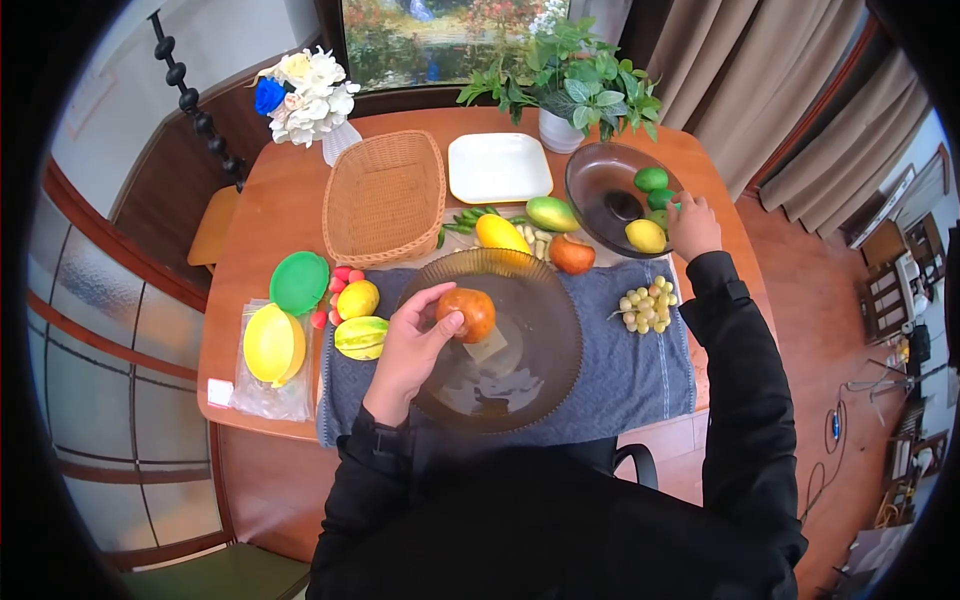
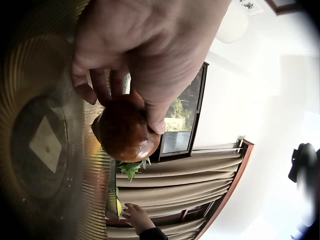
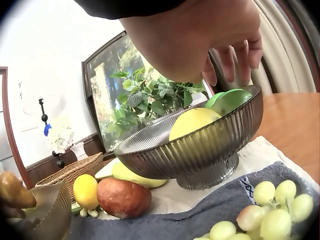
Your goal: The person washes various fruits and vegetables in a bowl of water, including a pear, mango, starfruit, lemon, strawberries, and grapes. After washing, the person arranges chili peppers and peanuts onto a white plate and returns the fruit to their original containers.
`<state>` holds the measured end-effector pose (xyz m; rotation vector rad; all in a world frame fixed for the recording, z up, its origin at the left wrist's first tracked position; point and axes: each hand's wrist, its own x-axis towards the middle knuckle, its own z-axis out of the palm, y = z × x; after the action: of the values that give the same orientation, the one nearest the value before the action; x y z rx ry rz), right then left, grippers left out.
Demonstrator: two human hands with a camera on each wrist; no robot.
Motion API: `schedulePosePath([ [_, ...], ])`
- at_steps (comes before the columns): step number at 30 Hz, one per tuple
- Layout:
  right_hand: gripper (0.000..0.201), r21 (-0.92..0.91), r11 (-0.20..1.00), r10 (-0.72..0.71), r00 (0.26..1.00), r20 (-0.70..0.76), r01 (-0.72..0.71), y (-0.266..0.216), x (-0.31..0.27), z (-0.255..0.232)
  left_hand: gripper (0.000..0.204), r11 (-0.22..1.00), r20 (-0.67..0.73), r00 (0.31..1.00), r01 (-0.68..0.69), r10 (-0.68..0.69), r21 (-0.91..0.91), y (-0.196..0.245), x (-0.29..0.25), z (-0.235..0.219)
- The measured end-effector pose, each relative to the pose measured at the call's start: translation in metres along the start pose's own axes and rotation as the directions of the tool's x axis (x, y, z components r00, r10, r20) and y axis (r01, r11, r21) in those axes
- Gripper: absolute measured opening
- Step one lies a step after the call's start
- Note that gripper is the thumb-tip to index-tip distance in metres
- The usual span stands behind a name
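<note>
Red-brown fruit point(image 1: 466, 315) in our left hand point(image 1: 408, 345), right hand point(image 1: 694, 228) over the footed bowl point(image 1: 600, 215)

At the far left we see a yellow bowl point(image 1: 273, 345) on a plastic bag point(image 1: 290, 398), with a green dish point(image 1: 299, 283) just behind it and a white vase of flowers point(image 1: 341, 142) farther back. Next come small red fruits point(image 1: 340, 274), a round yellow fruit point(image 1: 358, 299) and a striped yellow-green fruit point(image 1: 361, 338), then a wicker basket point(image 1: 385, 200) behind them.

Our left hand grips the red-brown fruit, thumb on one side and curled fingers on the other, holding it up above the large ribbed glass bowl point(image 1: 540, 375). That bowl sits on a grey towel point(image 1: 620, 370).

Behind the glass bowl we have a yellow oblong fruit point(image 1: 503, 235), a white tray point(image 1: 500, 168), a green-yellow fruit point(image 1: 552, 214) and a second red-brown fruit point(image 1: 572, 255).

Farther right, the footed bowl holds a lemon-yellow fruit point(image 1: 646, 237) and several green fruits point(image 1: 651, 180), with a potted plant point(image 1: 562, 130) behind it. Pale grapes point(image 1: 648, 305) lie on the towel in front. Our right hand hangs over the bowl's right side, fingers loosely extended and slightly apart, right by the green fruits; whether a fingertip touches one, we cannot tell.
</note>
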<state>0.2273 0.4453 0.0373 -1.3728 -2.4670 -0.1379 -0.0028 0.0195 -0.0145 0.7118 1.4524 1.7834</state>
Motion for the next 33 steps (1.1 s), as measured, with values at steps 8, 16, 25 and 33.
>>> schedulePosePath([
  [8, 0.037, 0.035, 0.999, -0.021, 0.994, 0.107, 0.017, 0.020, -0.003, 0.015, 0.053, 1.000, -0.001, 1.000, -0.009, 0.009, 0.020, -0.001, 0.000, 0.000],
  [16, 0.042, 0.040, 0.999, -0.014, 0.998, 0.064, 0.012, 0.010, -0.006, 0.014, 0.053, 1.000, -0.008, 1.000, -0.005, 0.005, 0.009, -0.001, 0.000, 0.000],
  [25, 0.041, 0.049, 0.999, 0.013, 1.000, -0.003, -0.013, 0.009, -0.012, 0.010, 0.052, 1.000, 0.006, 1.000, 0.002, -0.002, 0.014, -0.002, 0.000, -0.001],
  [33, 0.038, 0.498, 0.776, -0.217, 0.906, -0.363, 0.386, -0.079, -0.070, -0.026, 0.048, 1.000, -0.001, 1.000, -0.008, 0.008, 0.021, 0.002, 0.000, 0.001],
])
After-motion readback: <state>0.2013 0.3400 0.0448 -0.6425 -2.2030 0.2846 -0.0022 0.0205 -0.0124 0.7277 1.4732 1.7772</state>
